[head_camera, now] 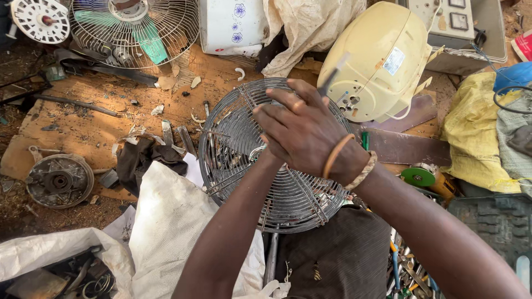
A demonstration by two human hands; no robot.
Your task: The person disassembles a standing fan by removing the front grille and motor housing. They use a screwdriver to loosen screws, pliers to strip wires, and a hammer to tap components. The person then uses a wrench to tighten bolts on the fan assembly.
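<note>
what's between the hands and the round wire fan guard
Nothing visible. The right hand lies over the left hand, directly above the fan guard. The left hand is almost wholly covered by the right, so whether its fingers touch the wires cannot be told.

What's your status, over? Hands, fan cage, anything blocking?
Right hand gripping a thin tool. Left hand hidden behind it. Wire fan guard beneath both. Nothing blocking, over.

The round fan guard (pixel 244 166) is bare wire metal, dull grey and worn. The cream housing (pixel 377 58) behind it is smooth plastic, scuffed. The white sack (pixel 172 221) is woven and matt, the board (pixel 94 124) rough brown wood, and the rotor (pixel 59 180) rusty metal.
</note>
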